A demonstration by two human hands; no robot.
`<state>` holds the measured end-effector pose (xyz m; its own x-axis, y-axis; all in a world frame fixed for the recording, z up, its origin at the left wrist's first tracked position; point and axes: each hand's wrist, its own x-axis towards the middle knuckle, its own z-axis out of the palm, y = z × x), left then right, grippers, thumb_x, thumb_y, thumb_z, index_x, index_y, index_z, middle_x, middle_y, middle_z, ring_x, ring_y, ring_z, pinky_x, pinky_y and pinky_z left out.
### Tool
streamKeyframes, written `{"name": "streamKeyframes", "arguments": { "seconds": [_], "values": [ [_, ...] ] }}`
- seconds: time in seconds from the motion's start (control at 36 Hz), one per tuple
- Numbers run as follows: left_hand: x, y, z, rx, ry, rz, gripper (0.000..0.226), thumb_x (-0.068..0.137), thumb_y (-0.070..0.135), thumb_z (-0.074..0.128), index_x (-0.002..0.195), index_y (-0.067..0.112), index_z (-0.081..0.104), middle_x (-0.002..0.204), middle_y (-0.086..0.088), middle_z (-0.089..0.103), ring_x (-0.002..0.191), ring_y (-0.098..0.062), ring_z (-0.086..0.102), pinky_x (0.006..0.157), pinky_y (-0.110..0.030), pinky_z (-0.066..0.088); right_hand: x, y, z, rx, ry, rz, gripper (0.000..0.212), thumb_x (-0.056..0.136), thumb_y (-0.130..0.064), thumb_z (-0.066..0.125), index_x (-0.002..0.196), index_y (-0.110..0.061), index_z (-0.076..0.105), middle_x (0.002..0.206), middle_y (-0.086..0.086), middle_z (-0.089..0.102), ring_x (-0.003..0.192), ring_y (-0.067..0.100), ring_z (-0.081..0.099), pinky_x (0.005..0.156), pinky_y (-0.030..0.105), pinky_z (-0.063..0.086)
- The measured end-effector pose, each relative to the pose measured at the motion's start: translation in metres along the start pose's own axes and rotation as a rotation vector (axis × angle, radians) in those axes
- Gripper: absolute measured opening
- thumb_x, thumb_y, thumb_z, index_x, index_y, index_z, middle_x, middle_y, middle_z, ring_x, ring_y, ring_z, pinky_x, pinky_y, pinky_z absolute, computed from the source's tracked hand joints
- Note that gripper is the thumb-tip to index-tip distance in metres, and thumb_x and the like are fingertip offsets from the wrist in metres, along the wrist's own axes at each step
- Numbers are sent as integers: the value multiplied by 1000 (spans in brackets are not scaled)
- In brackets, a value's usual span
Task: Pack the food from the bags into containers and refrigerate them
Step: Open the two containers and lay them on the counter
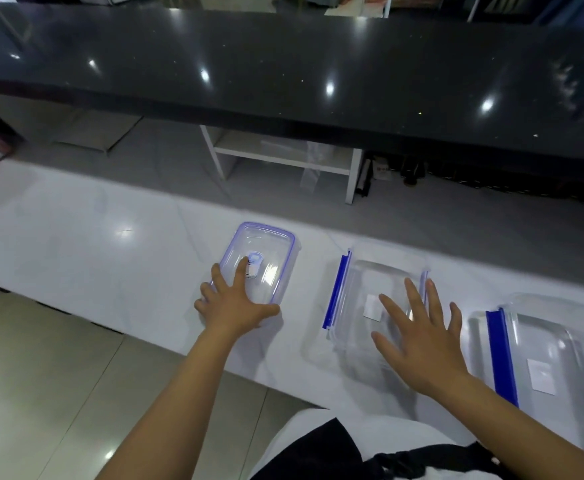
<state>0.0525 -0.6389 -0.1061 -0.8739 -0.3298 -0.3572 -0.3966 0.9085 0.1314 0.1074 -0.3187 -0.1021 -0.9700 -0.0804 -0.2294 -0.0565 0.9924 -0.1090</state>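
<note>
Three clear containers are sitting along the white bench [75, 244]: the small container [266, 252] at 10 o'clock under the flat, open left hand [236, 306]; the middle container [370, 299] beneath the right hand [418, 341], hovering splayed, gripping nothing; the third container [553, 348] at 3 o'clock.

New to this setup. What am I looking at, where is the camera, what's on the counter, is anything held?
There is no robot: a person works with bare hands, filmed by one wide-angle camera on their head, looking forward and down. On the white counter lie three clear plastic containers. The left hand rests on the small container, which has its lid on. The right hand is spread open over the middle container, with blue side clips. A third container sits at the right edge. Nothing is lifted, and no food or bags show.
</note>
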Motion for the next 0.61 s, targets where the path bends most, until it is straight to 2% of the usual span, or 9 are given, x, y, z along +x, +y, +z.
{"name": "streamKeyframes", "arguments": {
  "seconds": [0.19, 0.28, 0.36, 0.44, 0.5, 0.56, 0.61],
  "values": [
    [0, 4, 8, -3, 13, 48, 120, 65, 85, 63, 156, 48, -7, 165, -8, -14, 148, -43, 11, 115, -55, 23, -1, -1, 2, 12, -13, 26, 83, 81, -81, 0, 156, -48, 14, 166, -3, -18, 148, 23, -33, 112, 53, -26],
    [1, 4, 5, 3, -17, 59, 120, 66, 90, 57, 157, 46, -8, 166, -9, -18, 152, -44, -3, 119, -60, 11, -1, -3, 0, -8, -18, 15, 81, 81, -83, -3, 155, -50, 1, 161, -6, -29, 147, 23, -35, 113, 55, -24],
    [-6, 9, -2, -4, 20, 116, 115, 70, 91, 50, 159, 41, -2, 167, -8, -18, 153, -42, -11, 119, -63, 3, -7, 0, -8, 50, 14, 20, 81, 81, -85, -2, 154, -51, -3, 163, -9, -27, 148, 19, -31, 117, 56, -18],
    [-24, 26, -9, -191, 105, 235, 102, 78, 82, 53, 160, 38, 11, 169, -7, -8, 155, -36, -7, 121, -60, 5, -24, 12, -19, 142, 86, 97, 81, 81, -87, 4, 154, -53, 0, 164, -12, -22, 150, 15, -27, 118, 53, -14],
    [-44, 44, -9, -310, 116, 374, 100, 76, 82, 50, 159, 38, 17, 170, -6, -1, 155, -33, -3, 122, -57, 8, -43, 27, -24, 199, 157, 200, 81, 81, -87, 14, 154, -53, 5, 166, -13, -16, 152, 15, -21, 119, 54, -9],
    [-67, 64, -2, -331, 92, 533, 101, 74, 91, 42, 158, 43, 13, 170, -2, -4, 156, -30, -6, 123, -53, 6, -65, 47, -25, 198, 198, 330, 83, 80, -88, 22, 153, -54, 1, 167, -10, -13, 153, 18, -16, 120, 56, -4],
    [-88, 82, 9, -299, 54, 668, 100, 71, 93, 37, 155, 53, -1, 168, 6, -16, 155, -24, -15, 123, -49, -3, -90, 70, -25, 171, 168, 461, 93, 71, -93, 26, 150, -57, -9, 167, -7, -16, 153, 22, -15, 119, 58, -1]
  ]
}}
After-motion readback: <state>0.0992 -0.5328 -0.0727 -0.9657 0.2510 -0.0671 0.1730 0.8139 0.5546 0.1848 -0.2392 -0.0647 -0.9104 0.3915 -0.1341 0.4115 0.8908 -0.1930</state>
